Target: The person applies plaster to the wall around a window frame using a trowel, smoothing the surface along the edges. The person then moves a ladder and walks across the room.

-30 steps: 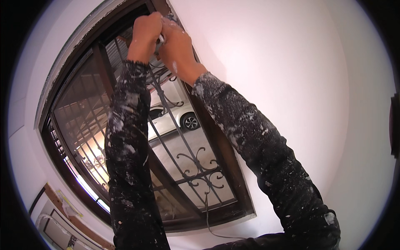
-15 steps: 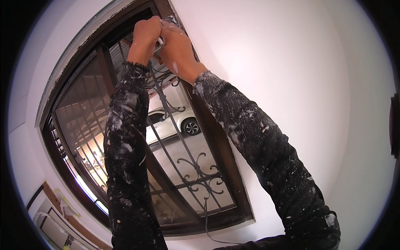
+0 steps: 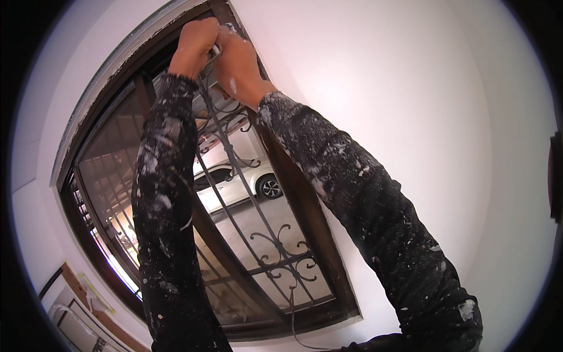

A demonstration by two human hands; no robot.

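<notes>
Both my arms reach up to the top right corner of a dark brown window frame (image 3: 311,214). My left hand (image 3: 195,44) is closed, its fingers curled and turned away from view. Right against it is my right hand (image 3: 237,67), also closed, with white smears on its skin. A small silvery-white piece (image 3: 214,51) shows in the gap between the two hands; most of it is hidden, so its kind cannot be told. White paste-like smears (image 3: 229,27) show by the right fingers, close to the frame's upper edge.
Behind my arms stands a dark metal grille (image 3: 282,256) with scrolls, and outside it a white car (image 3: 234,186). A smooth white wall (image 3: 404,117) lies to the right. A thin cable (image 3: 294,331) hangs below the sill. Framed panels (image 3: 76,320) stand at lower left.
Both hands have moved a little left and up along the top of the frame, still close together and closed. The lower window has shifted slightly down in view.
</notes>
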